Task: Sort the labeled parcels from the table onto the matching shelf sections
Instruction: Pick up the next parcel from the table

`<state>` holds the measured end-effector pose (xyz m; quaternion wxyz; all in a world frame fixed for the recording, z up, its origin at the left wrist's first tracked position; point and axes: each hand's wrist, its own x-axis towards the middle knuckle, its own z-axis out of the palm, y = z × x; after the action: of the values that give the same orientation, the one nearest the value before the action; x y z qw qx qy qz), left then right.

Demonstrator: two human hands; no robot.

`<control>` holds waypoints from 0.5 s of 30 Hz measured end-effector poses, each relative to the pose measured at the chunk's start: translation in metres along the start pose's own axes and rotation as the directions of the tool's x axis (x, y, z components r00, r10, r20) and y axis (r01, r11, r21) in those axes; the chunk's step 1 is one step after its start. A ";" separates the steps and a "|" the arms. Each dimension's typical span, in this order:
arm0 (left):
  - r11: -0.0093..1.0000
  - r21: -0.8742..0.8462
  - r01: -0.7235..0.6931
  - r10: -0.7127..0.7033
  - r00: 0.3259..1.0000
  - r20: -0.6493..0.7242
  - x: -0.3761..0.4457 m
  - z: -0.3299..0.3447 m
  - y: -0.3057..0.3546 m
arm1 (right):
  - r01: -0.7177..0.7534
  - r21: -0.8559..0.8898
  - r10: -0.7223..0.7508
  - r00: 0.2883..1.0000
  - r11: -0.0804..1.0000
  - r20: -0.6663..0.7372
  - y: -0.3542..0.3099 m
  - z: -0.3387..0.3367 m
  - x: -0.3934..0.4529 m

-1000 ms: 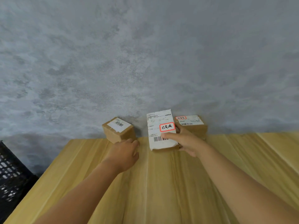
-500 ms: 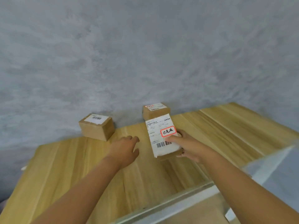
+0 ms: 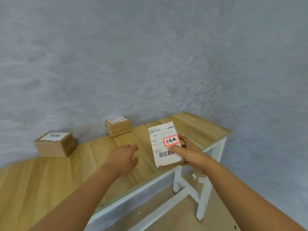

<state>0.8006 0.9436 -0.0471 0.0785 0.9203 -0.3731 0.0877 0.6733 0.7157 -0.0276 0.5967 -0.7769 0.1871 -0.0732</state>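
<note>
Against a mottled grey wall (image 3: 150, 64), the wooden bench (image 3: 50, 177) carried two cardboard boxes (image 3: 55, 145) (image 3: 118, 125); right hand (image 3: 191, 155) gripped a labelled parcel (image 3: 165, 145), left hand (image 3: 123, 157) hovered with its grip spread.

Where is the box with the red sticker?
The parcel with the red-bordered sticker is at centre right, held in the right hand over the table's front edge.

free: table front (image 3: 50, 189) | blocked: two boxes (image 3: 55, 145) at wall (image 3: 150, 55)
</note>
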 end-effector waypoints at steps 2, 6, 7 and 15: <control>1.000 -0.011 -0.027 0.027 1.000 0.008 0.006 0.002 0.036 | -0.019 0.009 0.019 1.000 1.000 -0.017 0.010 -0.034 -0.023; 0.993 -0.026 -0.119 0.119 0.993 0.001 0.014 0.016 0.118 | -0.040 0.017 0.042 0.993 0.999 -0.112 0.040 -0.107 -0.072; 0.988 -0.029 -0.149 0.149 0.989 -0.002 0.015 0.020 0.139 | -0.046 0.014 0.048 0.989 0.999 -0.139 0.047 -0.124 -0.084; 0.887 -0.016 -0.461 0.460 0.887 -0.023 0.041 0.028 0.294 | -0.107 0.078 0.128 0.920 0.991 -0.372 0.097 -0.227 -0.172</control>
<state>0.6264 0.7012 -0.0424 0.0685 0.8039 -0.5808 0.1084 0.4190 0.5553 -0.0387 0.5746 -0.7189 0.3419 -0.1899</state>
